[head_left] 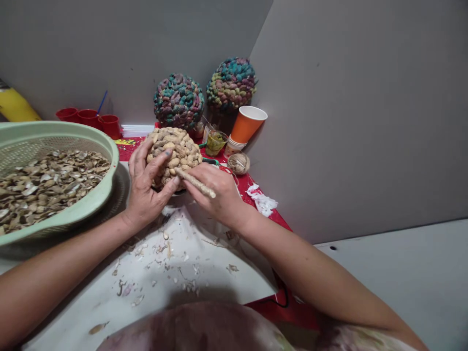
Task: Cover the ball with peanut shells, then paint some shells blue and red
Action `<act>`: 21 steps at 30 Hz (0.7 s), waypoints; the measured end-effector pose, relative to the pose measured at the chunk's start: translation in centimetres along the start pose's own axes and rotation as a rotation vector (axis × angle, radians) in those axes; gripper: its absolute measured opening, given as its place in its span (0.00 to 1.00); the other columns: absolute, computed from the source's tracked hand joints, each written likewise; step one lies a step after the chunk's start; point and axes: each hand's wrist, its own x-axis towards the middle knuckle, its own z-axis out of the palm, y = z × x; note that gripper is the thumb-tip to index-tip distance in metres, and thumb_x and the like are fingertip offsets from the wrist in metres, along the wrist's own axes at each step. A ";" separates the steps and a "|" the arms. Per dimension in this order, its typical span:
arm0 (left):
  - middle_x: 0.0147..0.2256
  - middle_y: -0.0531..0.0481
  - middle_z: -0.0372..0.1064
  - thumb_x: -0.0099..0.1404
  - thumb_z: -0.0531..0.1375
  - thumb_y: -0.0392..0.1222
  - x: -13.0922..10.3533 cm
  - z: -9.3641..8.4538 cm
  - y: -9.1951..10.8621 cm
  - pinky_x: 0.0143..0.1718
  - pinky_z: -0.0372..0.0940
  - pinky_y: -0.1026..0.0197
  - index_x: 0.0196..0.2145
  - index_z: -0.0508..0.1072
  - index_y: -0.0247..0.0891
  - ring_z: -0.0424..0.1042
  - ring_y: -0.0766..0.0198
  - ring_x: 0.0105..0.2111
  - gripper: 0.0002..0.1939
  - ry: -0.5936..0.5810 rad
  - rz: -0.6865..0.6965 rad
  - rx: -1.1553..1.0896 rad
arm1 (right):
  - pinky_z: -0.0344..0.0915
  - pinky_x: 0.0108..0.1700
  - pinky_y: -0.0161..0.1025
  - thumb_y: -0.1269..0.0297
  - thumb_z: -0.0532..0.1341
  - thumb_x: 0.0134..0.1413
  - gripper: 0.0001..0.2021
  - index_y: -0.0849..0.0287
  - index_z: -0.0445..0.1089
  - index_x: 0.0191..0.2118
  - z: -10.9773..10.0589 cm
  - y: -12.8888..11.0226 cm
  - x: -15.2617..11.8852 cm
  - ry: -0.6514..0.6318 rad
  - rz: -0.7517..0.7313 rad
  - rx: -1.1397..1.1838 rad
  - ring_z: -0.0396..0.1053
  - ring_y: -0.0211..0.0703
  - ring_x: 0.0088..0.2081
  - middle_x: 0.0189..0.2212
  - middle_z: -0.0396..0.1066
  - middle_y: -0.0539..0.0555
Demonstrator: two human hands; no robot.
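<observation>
Left hand (148,183), fingers half spread, grips the peanut-shell ball (174,150) toward the table's (279,221) far edge while the right hand (216,191) pinches a speckled stick (199,185), apparently working its tip among the shells, which calls for steady bracing.

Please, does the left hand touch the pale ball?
Touching. The head view shows it: the left hand lies against the near-left side of the pale ball, with its fingers spread over the bumpy surface.
</observation>
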 end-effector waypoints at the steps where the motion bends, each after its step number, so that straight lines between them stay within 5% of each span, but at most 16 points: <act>1: 0.69 0.50 0.52 0.65 0.63 0.47 0.0 0.0 0.0 0.66 0.48 0.38 0.63 0.63 0.59 0.52 0.46 0.67 0.30 -0.001 0.006 -0.002 | 0.71 0.42 0.41 0.70 0.58 0.65 0.07 0.61 0.73 0.44 -0.4 0.1 -0.1 0.005 -0.004 0.026 0.74 0.44 0.38 0.36 0.78 0.57; 8: 0.68 0.51 0.53 0.66 0.62 0.45 0.3 0.0 0.1 0.66 0.49 0.36 0.62 0.63 0.60 0.53 0.46 0.67 0.28 0.000 0.013 -0.004 | 0.71 0.40 0.39 0.64 0.61 0.63 0.06 0.61 0.74 0.39 -2.7 3.5 1.2 0.179 0.192 0.077 0.74 0.42 0.36 0.35 0.77 0.55; 14: 0.67 0.48 0.55 0.66 0.63 0.44 0.7 -0.4 0.6 0.64 0.53 0.36 0.60 0.65 0.57 0.56 0.47 0.66 0.26 0.009 -0.006 0.018 | 0.59 0.64 0.53 0.50 0.51 0.69 0.26 0.64 0.62 0.63 -0.2 8.5 3.1 -0.075 0.250 0.228 0.62 0.51 0.63 0.62 0.64 0.67; 21: 0.67 0.46 0.54 0.66 0.62 0.41 0.6 -0.8 1.2 0.64 0.53 0.33 0.59 0.67 0.52 0.56 0.46 0.66 0.24 -0.012 -0.103 0.050 | 0.45 0.70 0.51 0.41 0.46 0.68 0.34 0.57 0.52 0.70 1.7 8.8 4.2 -0.296 0.414 0.540 0.50 0.48 0.70 0.70 0.53 0.59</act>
